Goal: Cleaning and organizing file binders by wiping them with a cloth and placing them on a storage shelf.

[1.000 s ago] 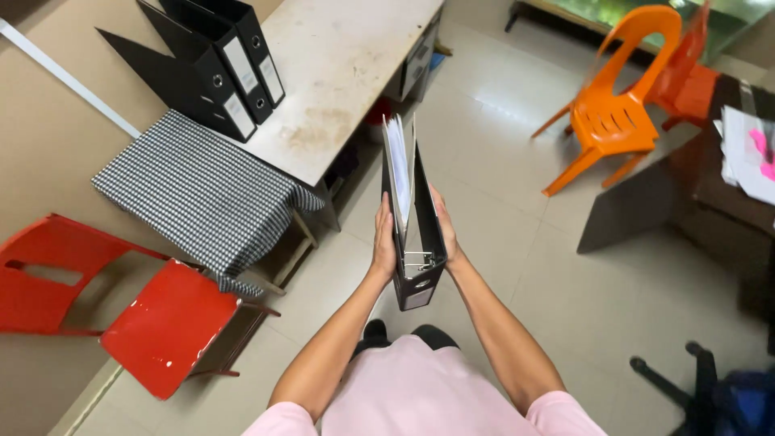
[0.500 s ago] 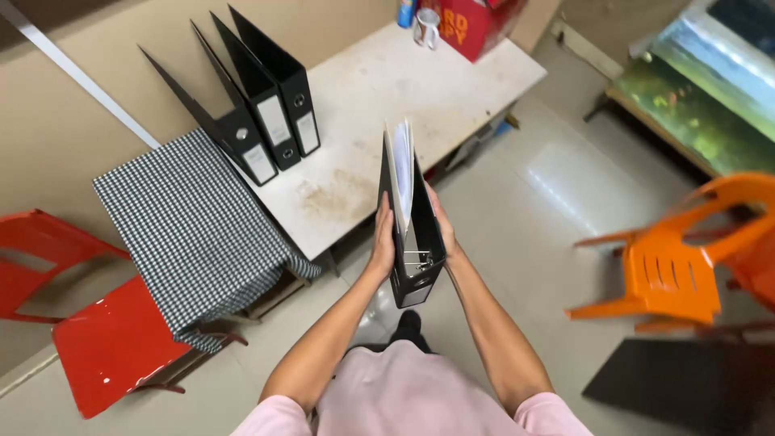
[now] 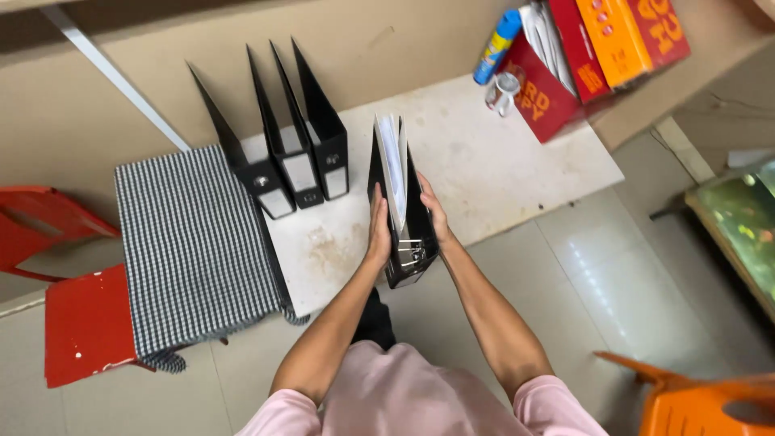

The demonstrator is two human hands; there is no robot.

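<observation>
- The left hand [image 3: 379, 230] and the right hand [image 3: 437, 220] press flat on both covers of a black binder [image 3: 406, 211], fingers closed on it
- The binder stands upright with white papers inside, over the near edge of the white table [image 3: 484, 173]
- Behind it, three black binders [image 3: 295, 157] stand by the wall
- Far right are red boxes [image 3: 589, 48]

Office or storeroom. Black lever-arch binders [image 3: 300, 165] stand on a worn white table [image 3: 500, 169] beside paper-ream boxes [image 3: 597, 48]. Tiled floor [image 3: 613, 291], plastic chairs [image 3: 73, 315].
</observation>
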